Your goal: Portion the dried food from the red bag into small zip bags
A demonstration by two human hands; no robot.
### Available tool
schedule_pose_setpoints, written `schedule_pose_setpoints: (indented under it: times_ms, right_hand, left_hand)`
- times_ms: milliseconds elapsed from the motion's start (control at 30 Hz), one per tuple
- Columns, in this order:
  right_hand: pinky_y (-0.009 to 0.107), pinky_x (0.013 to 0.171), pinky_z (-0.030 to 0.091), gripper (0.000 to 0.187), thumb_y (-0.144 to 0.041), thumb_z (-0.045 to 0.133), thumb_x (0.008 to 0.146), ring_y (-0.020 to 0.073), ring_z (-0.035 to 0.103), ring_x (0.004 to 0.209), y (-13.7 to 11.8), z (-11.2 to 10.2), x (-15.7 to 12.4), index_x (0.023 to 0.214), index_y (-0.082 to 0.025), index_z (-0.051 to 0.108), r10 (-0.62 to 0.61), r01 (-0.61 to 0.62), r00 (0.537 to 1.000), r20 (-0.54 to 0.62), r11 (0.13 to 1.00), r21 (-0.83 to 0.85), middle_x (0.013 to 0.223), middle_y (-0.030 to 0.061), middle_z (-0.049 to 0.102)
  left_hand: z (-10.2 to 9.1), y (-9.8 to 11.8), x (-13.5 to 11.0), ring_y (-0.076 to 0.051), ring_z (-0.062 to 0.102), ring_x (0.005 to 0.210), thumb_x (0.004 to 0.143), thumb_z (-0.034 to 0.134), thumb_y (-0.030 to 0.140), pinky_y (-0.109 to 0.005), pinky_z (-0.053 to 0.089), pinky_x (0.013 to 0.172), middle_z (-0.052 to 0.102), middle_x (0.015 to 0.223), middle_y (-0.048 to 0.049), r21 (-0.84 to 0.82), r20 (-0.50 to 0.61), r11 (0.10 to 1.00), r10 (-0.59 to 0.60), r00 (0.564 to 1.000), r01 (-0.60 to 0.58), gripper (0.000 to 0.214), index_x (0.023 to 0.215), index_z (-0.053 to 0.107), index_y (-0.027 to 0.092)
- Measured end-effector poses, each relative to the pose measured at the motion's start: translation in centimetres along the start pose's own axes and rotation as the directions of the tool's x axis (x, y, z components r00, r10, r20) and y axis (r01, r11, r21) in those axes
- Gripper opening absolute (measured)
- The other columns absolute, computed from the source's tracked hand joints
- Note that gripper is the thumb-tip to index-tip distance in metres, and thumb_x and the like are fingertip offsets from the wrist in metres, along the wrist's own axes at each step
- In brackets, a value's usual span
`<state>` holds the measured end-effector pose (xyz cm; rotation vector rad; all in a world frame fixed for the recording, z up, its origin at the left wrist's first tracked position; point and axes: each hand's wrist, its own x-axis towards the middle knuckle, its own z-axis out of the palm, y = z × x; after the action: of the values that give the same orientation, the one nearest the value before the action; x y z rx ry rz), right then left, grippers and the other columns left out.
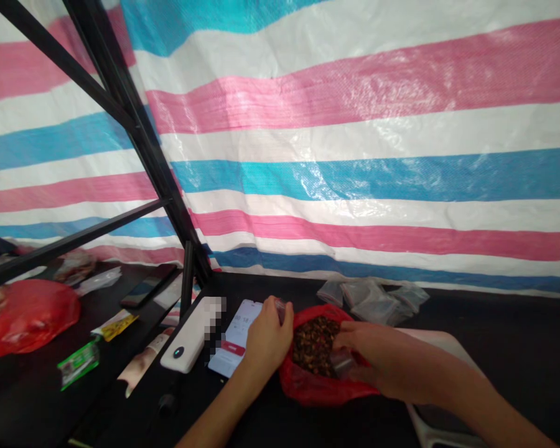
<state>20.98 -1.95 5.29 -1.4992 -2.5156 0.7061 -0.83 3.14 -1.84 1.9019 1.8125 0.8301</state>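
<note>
A red plastic bag (308, 389) lies open on the black table, full of loose dried brown bits (313, 342). My right hand (371, 354) reaches into its right side, fingers closed around a small clear plastic container (343, 362) whose exact kind is hard to make out. At the bag's left rim, my left hand (270, 333) is closed on a small clear plastic bag (280, 308), mostly hidden by the fingers. Behind the red bag lies a heap of small clear plastic bags (371, 300).
Left of my left hand lie a lit phone (231, 354) and a white device (191, 336). A white-edged tray (441, 341) sits under my right forearm. Further left are another red bag (40, 314), a green packet (78, 364) and a black metal frame (144, 162). Striped sheeting (354, 124) hangs behind.
</note>
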Motion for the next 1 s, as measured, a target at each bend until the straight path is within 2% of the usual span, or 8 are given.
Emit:
schedule_pose_setpoints:
  times_ms: [133, 267, 400, 633, 800, 1000]
  right_hand:
    - [0.036, 0.083, 0.047, 0.021, -0.011, 0.062, 0.083, 0.0265, 0.067, 0.096, -1.2, 1.1, 1.1, 0.101, -0.019, 0.069, -0.054, 0.058, 0.997, 0.054, 0.995, -0.078, 0.111, 0.0101, 0.071]
    - [0.038, 0.083, 0.047, 0.018, -0.018, 0.064, 0.085, 0.0269, 0.067, 0.095, -1.8, 2.6, 2.5, 0.103, -0.017, 0.069, -0.035, 0.041, 0.997, 0.071, 0.994, -0.098, 0.117, 0.0117, 0.067]
    - [0.039, 0.085, 0.047, 0.024, -0.021, 0.064, 0.087, 0.0282, 0.067, 0.098, -1.4, 3.1, 3.0, 0.110, -0.019, 0.068, 0.016, -0.014, 0.999, 0.031, 0.996, -0.091, 0.121, 0.0115, 0.067]
    - [0.041, 0.091, 0.043, 0.026, -0.006, 0.064, 0.076, 0.0313, 0.063, 0.106, -1.3, 2.5, 2.4, 0.101, -0.015, 0.064, 0.047, -0.042, 0.998, 0.045, 0.994, -0.105, 0.115, 0.0144, 0.069]
    - [0.034, 0.084, 0.042, 0.035, -0.001, 0.062, 0.065, 0.0266, 0.064, 0.101, -1.8, 3.8, 3.1, 0.093, -0.020, 0.057, 0.107, -0.105, 0.994, -0.038, 0.994, 0.036, 0.111, 0.0086, 0.069]
    - [0.030, 0.073, 0.038, 0.022, -0.013, 0.063, 0.076, 0.0223, 0.066, 0.090, -1.5, 4.8, 3.6, 0.092, -0.022, 0.053, 0.187, -0.166, 0.975, -0.123, 0.973, 0.158, 0.096, 0.0036, 0.071]
  left_hand:
    - [0.1, -0.2, 0.0, -0.031, 0.068, 0.084, 0.098, 0.046, 0.041, -0.034, 0.040, 0.070, 0.070, 0.089, -0.0117, -0.022, 0.065, 0.998, -0.060, 0.996, 0.061, 0.020, 0.091, 0.052, 0.023]
    - [0.4, -0.2, 0.1, -0.027, 0.066, 0.077, 0.096, 0.051, 0.039, -0.033, 0.041, 0.070, 0.068, 0.079, -0.0075, -0.223, 0.062, 0.972, -0.065, 0.996, 0.077, 0.020, 0.084, 0.052, 0.023]
    - [0.5, -0.2, 0.4, -0.023, 0.065, 0.074, 0.097, 0.050, 0.039, -0.031, 0.043, 0.071, 0.066, 0.076, -0.0038, -0.314, 0.049, 0.944, -0.090, 0.995, 0.100, 0.021, 0.082, 0.051, 0.023]
    - [0.7, 0.0, 0.4, -0.022, 0.062, 0.075, 0.095, 0.052, 0.039, -0.032, 0.042, 0.074, 0.063, 0.076, -0.0027, -0.397, 0.024, 0.910, -0.123, 0.992, 0.123, 0.021, 0.082, 0.051, 0.023]
    - [0.7, 0.1, 0.2, -0.021, 0.061, 0.075, 0.096, 0.049, 0.038, -0.032, 0.042, 0.074, 0.062, 0.076, -0.0017, -0.437, 0.038, 0.887, -0.147, 0.988, 0.149, 0.023, 0.080, 0.051, 0.022]
    - [0.5, 0.2, 0.1, -0.021, 0.061, 0.078, 0.099, 0.043, 0.044, -0.031, 0.043, 0.075, 0.062, 0.079, -0.0013, -0.501, 0.037, 0.846, -0.192, 0.981, 0.184, 0.027, 0.087, 0.053, 0.022]
